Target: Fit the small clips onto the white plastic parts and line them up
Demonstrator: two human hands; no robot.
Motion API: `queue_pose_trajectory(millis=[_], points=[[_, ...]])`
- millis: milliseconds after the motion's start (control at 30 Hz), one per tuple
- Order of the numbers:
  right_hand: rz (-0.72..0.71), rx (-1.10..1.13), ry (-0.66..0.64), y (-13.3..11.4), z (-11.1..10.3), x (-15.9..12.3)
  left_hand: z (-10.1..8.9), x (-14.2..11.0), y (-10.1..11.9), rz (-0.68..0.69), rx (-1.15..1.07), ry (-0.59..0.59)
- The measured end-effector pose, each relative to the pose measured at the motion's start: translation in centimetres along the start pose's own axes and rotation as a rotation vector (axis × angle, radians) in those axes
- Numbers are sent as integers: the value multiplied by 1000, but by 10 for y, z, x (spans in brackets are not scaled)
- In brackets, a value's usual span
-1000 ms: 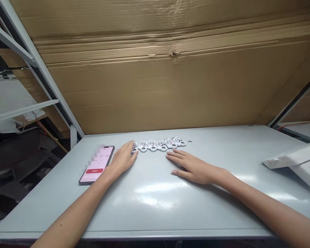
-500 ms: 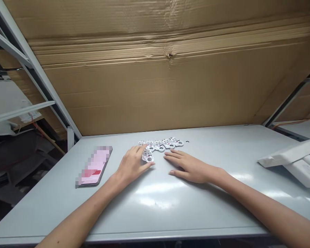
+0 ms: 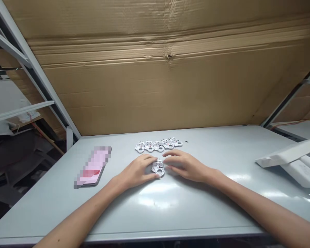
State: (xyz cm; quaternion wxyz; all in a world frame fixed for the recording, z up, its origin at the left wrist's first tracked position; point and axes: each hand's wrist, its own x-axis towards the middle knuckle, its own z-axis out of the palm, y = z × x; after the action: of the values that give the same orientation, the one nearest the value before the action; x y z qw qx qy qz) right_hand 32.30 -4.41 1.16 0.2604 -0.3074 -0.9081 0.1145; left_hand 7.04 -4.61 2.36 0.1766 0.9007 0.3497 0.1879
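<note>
A small white flat part (image 3: 158, 168) with a round ring at its near end and small dark and red marks lies between my hands at the middle of the table. My left hand (image 3: 138, 171) grips its left side, the thumb by the ring and the fingers near the far end. Curled in from the right, my right hand (image 3: 187, 166) has its thumb and fingertips at the part's right edge; the exact contact is too small to make out. Just beyond my hands is a row of several similar white parts (image 3: 158, 146).
A phone (image 3: 94, 168) with a pixelated screen lies on the table (image 3: 155, 213) at left. White foam-like pieces (image 3: 294, 158) rest at the right edge. A tiny dark piece (image 3: 186, 141) sits beside the row. Cardboard (image 3: 167, 96) and metal frame bars (image 3: 41, 72) stand behind.
My left hand has moved right and nearer to me, bringing the single white part away from the row. My right hand's fingers have curled in to meet its right edge.
</note>
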Motion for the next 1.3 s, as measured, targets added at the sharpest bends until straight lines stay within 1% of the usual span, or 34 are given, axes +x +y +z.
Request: queue_pose_trajectory(millis=[100,200,367,500,633,733,800,833,900,1000,1067,1167,1233,1300], points=[[-32,16,0,-2,2,1,6,2,3,-3,-12,24],[-54,10,17,-2,6,3,9,2,4,-35,20,48],[-49,-27,53,-2,11,7,12,2,5,-98,77,41],[-126,-71,99,-2,16,9,15,3,6,-112,94,35],[-194,-164,145,-1,21,9,17,4,7,-103,120,70],[-185,-156,192,-2,22,7,18,4,7,-91,147,94],[-99,-58,249,-3,20,6,17,3,6,-81,162,115],[-24,24,290,-4,18,6,16,3,6,-76,167,123],[176,245,395,-4,11,7,14,1,4,-72,181,130],[481,651,534,-1,-3,8,11,0,1,-63,198,127],[631,937,529,4,-12,9,10,0,0,-51,202,123],[822,1330,434,12,-17,7,10,0,-2,-39,207,117],[883,1488,399,15,-16,7,10,-1,-3,-39,210,114],[885,1557,383,17,-13,7,11,-1,-4,-42,210,108]])
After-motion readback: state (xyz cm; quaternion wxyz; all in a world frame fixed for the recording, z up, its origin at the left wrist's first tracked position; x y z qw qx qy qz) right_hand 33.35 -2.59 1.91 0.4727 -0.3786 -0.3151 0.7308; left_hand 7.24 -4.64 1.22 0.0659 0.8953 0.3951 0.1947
